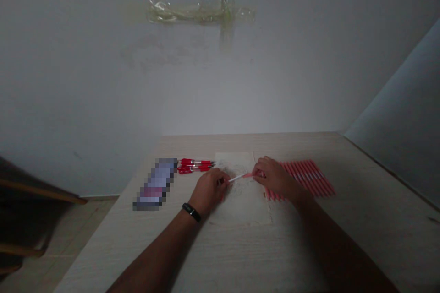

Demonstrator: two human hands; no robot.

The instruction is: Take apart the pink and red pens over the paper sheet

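My left hand (pixel 209 190) is closed around the left end of a thin white refill (pixel 236 178), with a black band on the wrist. My right hand (pixel 271 176) pinches a red pen barrel (pixel 248 175) at the refill's other end. Both hands hover over a sheet of white paper (pixel 240 201) on the wooden table (pixel 343 238). A row of several red pen barrels (pixel 309 176) lies just right of my right hand. A few assembled red pens (pixel 194 165) lie left of the paper, beyond my left hand.
A blurred rectangular object (pixel 156 184) lies at the table's left side beside the assembled pens. A white wall (pixel 220 78) rises behind the table, with clear tape (pixel 202 11) stuck on it. A wooden chair (pixel 30 192) stands at far left.
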